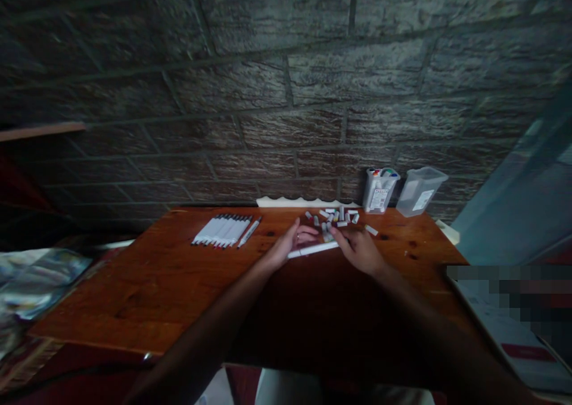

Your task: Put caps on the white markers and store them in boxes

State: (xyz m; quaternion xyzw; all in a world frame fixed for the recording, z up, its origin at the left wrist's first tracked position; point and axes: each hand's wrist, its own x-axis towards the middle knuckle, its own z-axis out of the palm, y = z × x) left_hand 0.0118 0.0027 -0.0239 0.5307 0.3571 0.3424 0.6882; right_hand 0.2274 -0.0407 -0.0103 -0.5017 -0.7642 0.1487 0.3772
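Observation:
My left hand [289, 243] has its fingers stretched apart toward the loose caps, holding nothing I can make out. A white marker [315, 249] lies across in front of my hands, its left end by the heel of my left hand. My right hand [361, 249] is closed around the marker's right end; its fingertips are partly hidden. Several short white marker caps [342, 214] lie scattered just beyond both hands, some close to the right thumb. To the left, a row of white markers with dark ends [222, 230] lies side by side, with one marker [249, 233] slightly apart.
At the back right of the wooden table [156, 280] stand a clear container with colourful-tipped contents [379, 192] and a second clear container [420, 192]. A white scalloped strip [304, 202] runs along the brick wall [250, 95]. A pale boxy object [504, 333] sits beyond the right edge.

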